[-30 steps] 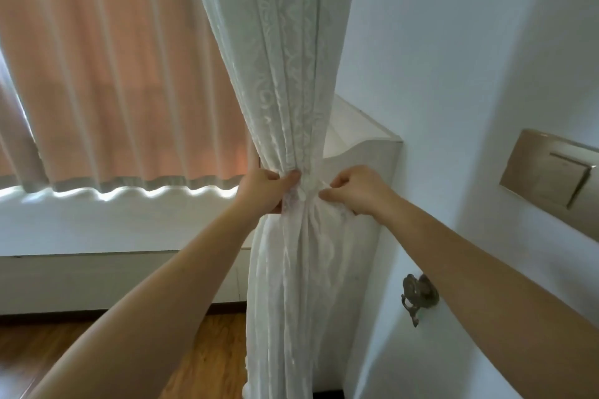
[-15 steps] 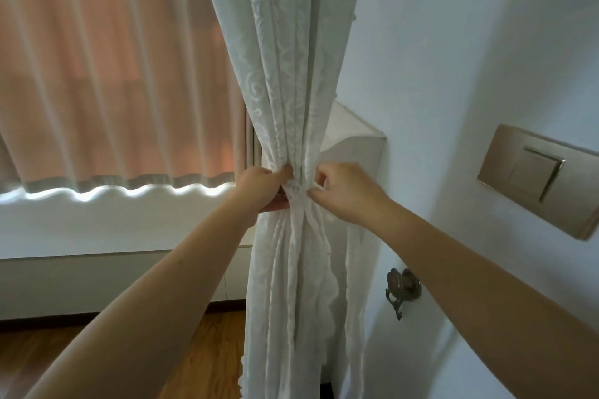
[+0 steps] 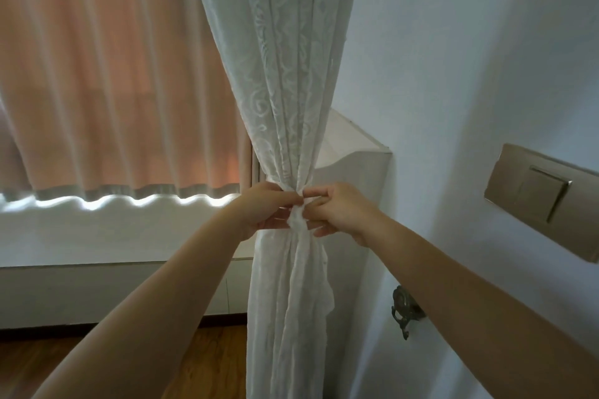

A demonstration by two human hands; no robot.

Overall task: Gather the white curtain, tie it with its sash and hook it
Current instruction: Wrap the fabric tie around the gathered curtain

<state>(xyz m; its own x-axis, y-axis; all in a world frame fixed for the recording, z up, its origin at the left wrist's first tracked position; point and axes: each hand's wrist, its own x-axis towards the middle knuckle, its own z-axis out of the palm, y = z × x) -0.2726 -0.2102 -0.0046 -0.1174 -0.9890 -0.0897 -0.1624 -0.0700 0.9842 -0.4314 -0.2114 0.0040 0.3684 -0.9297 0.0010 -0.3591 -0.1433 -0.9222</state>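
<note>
The white lace curtain [image 3: 285,74] hangs bunched into a narrow column in the middle of the head view. At its waist sits a white sash knot [image 3: 297,220]. My left hand [image 3: 262,210] pinches the sash from the left. My right hand [image 3: 337,209] pinches it from the right, fingertips almost meeting my left hand over the knot. A loose sash end [image 3: 319,269] hangs down below my right hand. A dark metal wall hook [image 3: 403,308] is fixed low on the right wall, partly hidden by my right forearm.
A peach curtain [image 3: 107,74] covers the window on the left above a white sill [image 3: 113,230]. A white cabinet panel [image 3: 363,178] stands behind the lace curtain. A bronze wall switch [image 3: 544,197] sits on the right wall. Wooden floor [image 3: 207,363] lies below.
The view has shifted so the hook and switch sit further left. My hands have closed in together on the knot, and the curtain is cinched tighter at the waist.
</note>
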